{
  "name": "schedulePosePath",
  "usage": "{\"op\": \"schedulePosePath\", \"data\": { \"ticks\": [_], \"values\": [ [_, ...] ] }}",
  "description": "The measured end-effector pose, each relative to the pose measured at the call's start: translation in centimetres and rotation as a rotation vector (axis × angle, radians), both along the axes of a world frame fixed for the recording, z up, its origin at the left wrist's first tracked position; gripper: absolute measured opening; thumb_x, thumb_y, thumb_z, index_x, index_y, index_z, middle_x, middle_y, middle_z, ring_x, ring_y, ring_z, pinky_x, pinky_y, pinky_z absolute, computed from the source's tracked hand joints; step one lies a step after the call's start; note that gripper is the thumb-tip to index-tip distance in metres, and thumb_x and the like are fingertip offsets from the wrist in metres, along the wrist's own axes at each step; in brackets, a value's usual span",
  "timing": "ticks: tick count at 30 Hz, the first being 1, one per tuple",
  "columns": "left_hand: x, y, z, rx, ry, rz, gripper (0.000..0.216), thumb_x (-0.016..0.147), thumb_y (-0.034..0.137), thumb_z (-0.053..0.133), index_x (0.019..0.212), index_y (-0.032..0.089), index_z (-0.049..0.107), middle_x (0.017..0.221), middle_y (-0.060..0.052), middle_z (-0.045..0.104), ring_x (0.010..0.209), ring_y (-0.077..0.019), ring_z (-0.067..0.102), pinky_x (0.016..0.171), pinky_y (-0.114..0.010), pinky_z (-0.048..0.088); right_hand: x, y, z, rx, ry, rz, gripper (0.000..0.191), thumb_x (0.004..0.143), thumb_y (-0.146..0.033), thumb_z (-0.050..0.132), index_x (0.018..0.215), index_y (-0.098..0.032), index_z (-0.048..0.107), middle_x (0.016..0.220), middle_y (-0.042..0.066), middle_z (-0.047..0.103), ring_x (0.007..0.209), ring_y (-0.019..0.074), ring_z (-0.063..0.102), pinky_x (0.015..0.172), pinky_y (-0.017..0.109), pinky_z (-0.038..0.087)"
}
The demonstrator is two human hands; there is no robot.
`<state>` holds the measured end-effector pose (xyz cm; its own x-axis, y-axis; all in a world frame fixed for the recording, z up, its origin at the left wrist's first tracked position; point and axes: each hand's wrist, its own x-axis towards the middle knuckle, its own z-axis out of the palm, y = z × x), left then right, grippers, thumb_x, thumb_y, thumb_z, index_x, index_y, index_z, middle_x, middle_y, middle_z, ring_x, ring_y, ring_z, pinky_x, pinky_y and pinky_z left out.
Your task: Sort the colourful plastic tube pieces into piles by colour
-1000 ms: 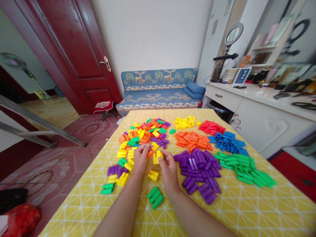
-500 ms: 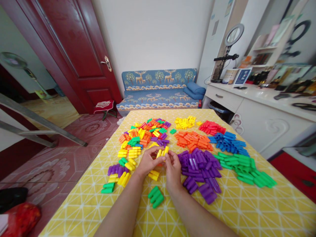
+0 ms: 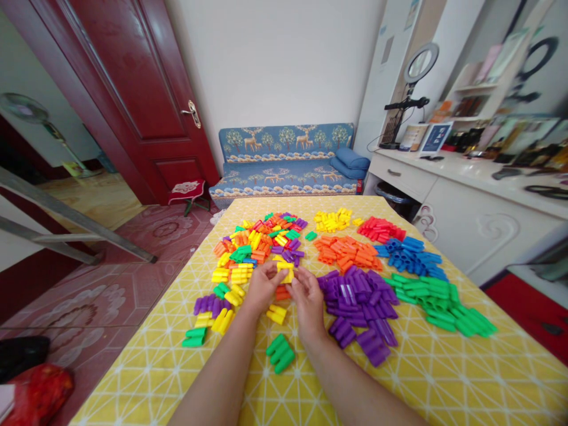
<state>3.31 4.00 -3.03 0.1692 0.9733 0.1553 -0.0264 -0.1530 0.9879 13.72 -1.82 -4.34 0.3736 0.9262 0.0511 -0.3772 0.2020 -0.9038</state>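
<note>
Yellow block (image 3: 285, 272) turned sideways | left fingers (image 3: 268, 268) pinching it | right fingers (image 3: 303, 276) at its edge, grip unclear | orange block (image 3: 283, 293) nearby

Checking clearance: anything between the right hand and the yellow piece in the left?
Nothing visible: the right hand has its fingertips at the yellow piece, which the left hand grips. An orange piece shows lower, not between.

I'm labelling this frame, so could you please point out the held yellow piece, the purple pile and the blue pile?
Held yellow piece (image 3: 287, 268), head view: its exposed face.
Purple pile (image 3: 361, 297), head view: its middle.
Blue pile (image 3: 409, 258), head view: its middle.
</note>
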Motion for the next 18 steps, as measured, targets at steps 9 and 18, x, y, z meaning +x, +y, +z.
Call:
{"op": "schedulePosePath", "data": {
  "ticks": [9,18],
  "values": [
    [-0.2,-0.2,0.3,-0.007,0.122,0.253,0.042,0.077,0.047,0.063,0.103,0.014,0.065,0.052,0.004,0.057,0.048,-0.0127,0.054,0.045,-0.020,0.039,-0.4,-0.6,0.4,0.059,-0.281,0.126,0.030,0.078,-0.033,0.065,0.104,-0.020,0.069,0.108,0.007,0.069,0.092,0.0207,0.063,0.077,0.031,0.052],
    [-0.2,-0.4,0.2,-0.051,0.133,0.178,0.042,0.082,0.051,0.055,0.097,0.014,0.069,0.060,0.001,0.061,0.051,-0.0145,0.056,0.048,-0.025,0.047,0.2,-1.1,1.8,0.024,-0.283,0.014,0.028,0.080,-0.034,0.061,0.104,-0.020,0.066,0.100,0.005,0.069,0.082,0.0186,0.062,0.074,0.031,0.050]
  ]
}}
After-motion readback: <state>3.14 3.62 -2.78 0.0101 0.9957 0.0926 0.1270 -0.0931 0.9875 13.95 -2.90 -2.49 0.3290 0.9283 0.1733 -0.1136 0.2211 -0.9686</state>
